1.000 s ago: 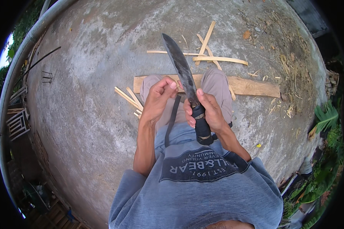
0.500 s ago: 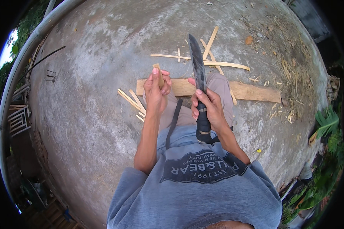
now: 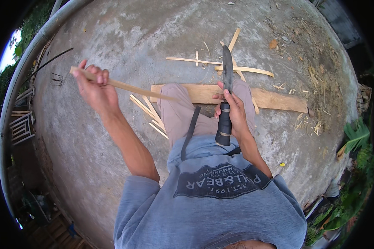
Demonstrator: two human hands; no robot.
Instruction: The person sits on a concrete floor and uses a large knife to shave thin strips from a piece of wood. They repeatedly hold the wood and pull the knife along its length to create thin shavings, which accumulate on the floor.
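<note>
Hands: left hand (image 3: 93, 85) gripping wood strip (image 3: 124, 86), right hand (image 3: 232, 112) clenched on machete (image 3: 227, 74) w/ blade best kept pointing away.

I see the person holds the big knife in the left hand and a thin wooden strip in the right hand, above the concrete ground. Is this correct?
Not quite: the hands are swapped. In the head view the right hand grips the big knife by its dark handle, and the left hand holds the thin wooden strip out to the side. The rest is right: both are above the concrete ground.
</note>
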